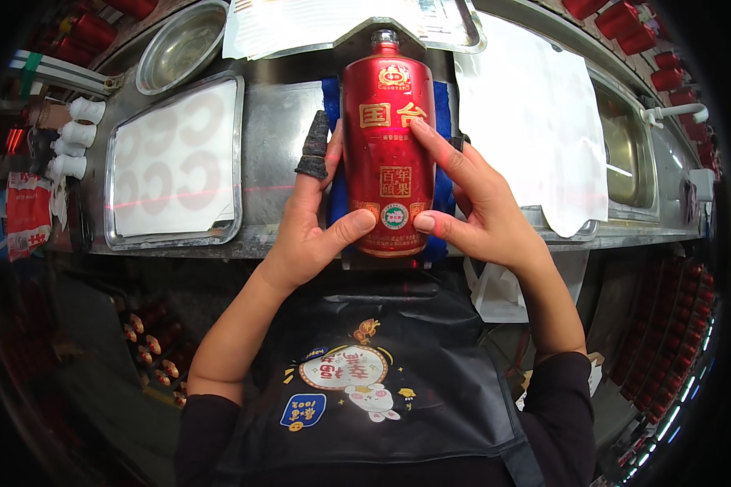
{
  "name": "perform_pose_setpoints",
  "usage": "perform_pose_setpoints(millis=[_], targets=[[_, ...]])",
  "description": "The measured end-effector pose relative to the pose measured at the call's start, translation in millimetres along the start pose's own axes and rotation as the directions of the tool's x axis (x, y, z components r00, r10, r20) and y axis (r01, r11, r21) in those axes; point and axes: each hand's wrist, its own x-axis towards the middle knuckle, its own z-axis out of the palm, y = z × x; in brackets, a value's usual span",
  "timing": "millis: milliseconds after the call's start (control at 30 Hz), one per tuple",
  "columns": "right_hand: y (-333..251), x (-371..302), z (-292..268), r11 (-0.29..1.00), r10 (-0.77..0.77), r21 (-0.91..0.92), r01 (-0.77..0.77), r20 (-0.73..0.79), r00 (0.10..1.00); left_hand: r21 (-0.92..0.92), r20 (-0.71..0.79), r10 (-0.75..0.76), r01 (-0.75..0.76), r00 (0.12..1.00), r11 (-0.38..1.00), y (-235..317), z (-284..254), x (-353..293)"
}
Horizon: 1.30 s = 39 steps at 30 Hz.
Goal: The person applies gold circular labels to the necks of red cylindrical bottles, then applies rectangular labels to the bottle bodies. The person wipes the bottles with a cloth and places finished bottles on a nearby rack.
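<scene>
A red bottle (387,158) with gold lettering lies front up on a blue cloth-like pad (335,207), its glass neck pointing away from me. My left hand (304,223) holds its left side, the thumb resting low beside a round green-and-white label (395,216). A black finger cover (314,148) is on one finger of that hand. On the other side my right hand (481,195) grips the bottle, thumb near the label and a finger laid across the upper front. Some fingertips of both hands are hidden behind the bottle.
To the left a metal tray (237,174) carries white paper with grey curved marks; a steel bowl (183,49) stands beyond it. White sheets (532,114) cover the bench at right, beside a sink (654,166) with a white tap (682,112). Red bottles (666,333) stand in rows at lower right.
</scene>
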Motion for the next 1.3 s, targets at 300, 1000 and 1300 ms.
perform_pose_setpoints(millis=[300, 1000, 1300], targets=[[0, 1, 2, 1.0, -0.016, 0.019, 0.016, -0.009, 1.0, -0.035, -0.02, -0.014, 0.013, 1.0, 0.999, 2, 0, 0], [-19, 4, -2, 0.984, -0.001, -0.176, 0.001, -0.004, 1.0, -0.059, -0.038, -0.051, 0.049, 0.998, 0.997, 10, 5, 2], [-18, 6, -2, 0.987, 0.012, -0.163, -0.009, 0.015, 1.0, -0.057, -0.035, -0.056, 0.054, 0.998, 0.997, 7, 3, 1]])
